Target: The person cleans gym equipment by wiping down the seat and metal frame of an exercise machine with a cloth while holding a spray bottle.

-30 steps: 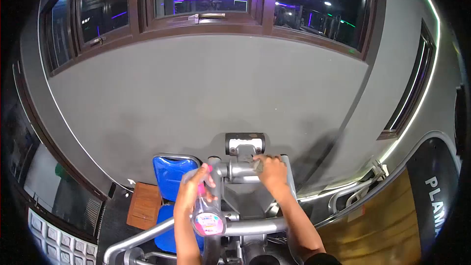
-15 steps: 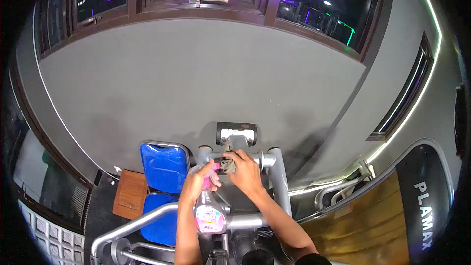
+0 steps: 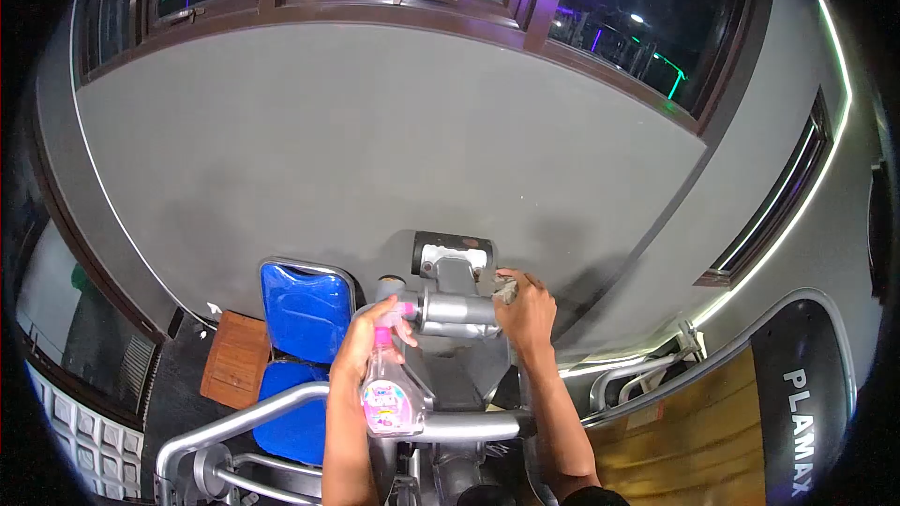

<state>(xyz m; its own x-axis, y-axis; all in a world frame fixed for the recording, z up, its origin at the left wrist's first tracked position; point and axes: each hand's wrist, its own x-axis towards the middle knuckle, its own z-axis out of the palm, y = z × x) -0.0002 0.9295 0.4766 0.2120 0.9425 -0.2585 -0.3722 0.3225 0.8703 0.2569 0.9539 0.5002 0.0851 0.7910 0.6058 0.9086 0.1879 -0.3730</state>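
My left hand [image 3: 364, 339] is wrapped round the neck of a clear spray bottle [image 3: 390, 403] with a pink trigger head and a colourful label. The bottle hangs upright in front of the grey metal frame [image 3: 469, 426] of a gym machine. My right hand [image 3: 527, 314] holds a crumpled greyish cloth [image 3: 506, 289] against the right end of the machine's horizontal silver tube [image 3: 455, 309]. Part of the cloth is hidden by my fingers.
A blue padded chair [image 3: 305, 314] and a brown wooden box [image 3: 234, 358] stand to the left. Behind the machine rises a grey wall [image 3: 375, 131] with windows above. A curved panel marked PLAMAX [image 3: 797, 412] is at the right. Silver bars [image 3: 239, 422] extend at lower left.
Half a second ago my right hand and the cloth were close to the bottle's trigger. They have moved right along the tube. The bottle stays in my left hand, and the view has shifted.
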